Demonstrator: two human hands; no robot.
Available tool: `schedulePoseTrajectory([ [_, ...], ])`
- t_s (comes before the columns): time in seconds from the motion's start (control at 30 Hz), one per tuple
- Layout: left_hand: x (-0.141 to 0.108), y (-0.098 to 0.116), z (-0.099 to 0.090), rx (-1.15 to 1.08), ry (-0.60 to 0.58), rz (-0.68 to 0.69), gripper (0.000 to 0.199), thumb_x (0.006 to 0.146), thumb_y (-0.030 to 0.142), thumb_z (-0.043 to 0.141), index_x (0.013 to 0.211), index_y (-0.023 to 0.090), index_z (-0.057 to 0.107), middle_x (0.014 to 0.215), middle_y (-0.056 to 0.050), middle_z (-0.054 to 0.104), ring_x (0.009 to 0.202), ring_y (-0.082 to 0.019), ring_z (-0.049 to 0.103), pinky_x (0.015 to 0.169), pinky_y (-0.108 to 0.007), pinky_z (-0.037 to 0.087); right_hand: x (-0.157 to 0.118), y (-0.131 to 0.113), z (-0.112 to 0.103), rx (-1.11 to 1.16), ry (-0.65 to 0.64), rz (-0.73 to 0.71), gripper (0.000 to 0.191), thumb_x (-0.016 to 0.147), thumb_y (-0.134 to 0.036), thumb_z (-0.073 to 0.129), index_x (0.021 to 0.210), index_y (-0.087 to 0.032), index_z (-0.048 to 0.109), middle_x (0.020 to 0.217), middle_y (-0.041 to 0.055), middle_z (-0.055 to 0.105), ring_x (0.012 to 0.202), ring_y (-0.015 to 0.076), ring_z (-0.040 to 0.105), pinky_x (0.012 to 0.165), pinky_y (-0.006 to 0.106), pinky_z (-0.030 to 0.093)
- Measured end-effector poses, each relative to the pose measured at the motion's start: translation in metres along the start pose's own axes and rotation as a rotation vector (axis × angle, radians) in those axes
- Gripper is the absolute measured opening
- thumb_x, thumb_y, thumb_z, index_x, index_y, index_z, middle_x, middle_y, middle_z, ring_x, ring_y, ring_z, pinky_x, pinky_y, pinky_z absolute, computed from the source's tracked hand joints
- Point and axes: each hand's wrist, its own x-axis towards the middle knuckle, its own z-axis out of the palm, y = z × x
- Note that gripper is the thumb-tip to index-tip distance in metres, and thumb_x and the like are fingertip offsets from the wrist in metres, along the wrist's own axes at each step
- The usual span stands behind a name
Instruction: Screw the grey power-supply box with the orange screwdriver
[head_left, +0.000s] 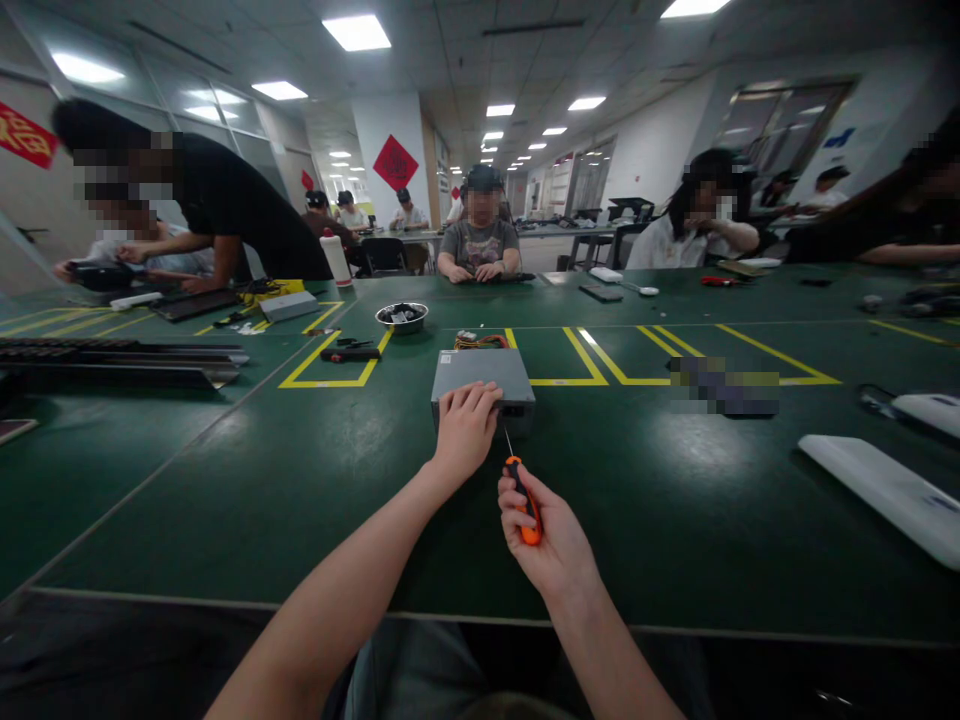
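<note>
A grey metal computer power supply unit [480, 368] sits on the green table in front of me, with a bundle of coloured wires [484, 341] behind it. Across its top and near front edge lies my left hand [466, 432], fingers stretched out flat; the thumb is not clearly visible. My right hand [546, 522] is wrapped round the orange and black handle of a screwdriver [531, 528]. The thin shaft points up and away at the unit's front face, below a dark socket [513, 411]. Whether the tip touches a screw is too small to tell.
Yellow tape outlines [570, 382] mark the table. A metal bowl of small dark parts [402, 318] and a dark tool [351, 353] stand beyond, to the left. Dark metal rails [135, 365] lie far left, a white elongated case [885, 495] right. Several people sit or stand around.
</note>
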Motion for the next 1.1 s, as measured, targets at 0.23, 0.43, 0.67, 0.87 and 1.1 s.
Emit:
schedulePoseTrajectory([
  [0.23,-0.0002,0.001,-0.0005,-0.01,0.002,-0.008,0.026,0.087,0.018,0.042,0.11,0.025,0.051,0.121,0.0,0.056,0.114,-0.019,0.044,0.093,-0.037,0.031,-0.0021,-0.002,0.0026,0.077,-0.03,0.049,0.018,0.091,-0.02,0.034,0.093,-0.009,0.049,0.056,-0.0058,0.041,0.035,0.0004,0.036,0.03,0.009,0.031],
  [0.43,0.0003,0.002,-0.0019,-0.007,0.006,-0.003,0.027,0.086,0.018,0.043,0.11,0.025,0.051,0.12,-0.001,0.057,0.114,-0.019,0.045,0.092,-0.037,0.031,-0.0014,-0.0001,0.0066,0.024,-0.029,0.023,0.012,0.089,-0.018,0.039,0.082,-0.013,0.047,0.063,-0.0037,0.044,0.034,-0.0016,0.033,0.027,0.007,0.026],
  [0.67,-0.0001,0.0006,-0.0003,-0.009,0.003,-0.001,0.026,0.086,0.018,0.043,0.11,0.025,0.051,0.121,-0.001,0.056,0.114,-0.019,0.044,0.093,-0.037,0.031,0.0011,-0.0037,0.003,0.149,-0.076,0.09,0.014,0.091,-0.021,0.035,0.088,-0.013,0.046,0.063,-0.0054,0.04,0.036,-0.0009,0.036,0.027,0.007,0.029],
  [0.87,0.0,0.0004,0.0009,-0.008,0.01,-0.011,0.027,0.085,0.018,0.045,0.11,0.025,0.051,0.12,-0.002,0.057,0.113,-0.019,0.045,0.092,-0.038,0.032,0.001,-0.0066,0.0021,0.163,-0.15,0.12,0.017,0.091,-0.022,0.032,0.088,-0.012,0.045,0.063,-0.0054,0.039,0.036,-0.0006,0.034,0.027,0.008,0.03],
  [1.1,0.0001,0.0014,-0.0006,-0.009,0.007,-0.013,0.028,0.085,0.017,0.045,0.111,0.025,0.051,0.12,-0.002,0.057,0.114,-0.019,0.045,0.092,-0.038,0.033,0.0022,-0.0042,0.0063,0.084,-0.066,0.064,0.008,0.088,-0.016,0.038,0.084,-0.014,0.045,0.064,-0.0043,0.043,0.037,-0.0012,0.038,0.027,0.006,0.028],
])
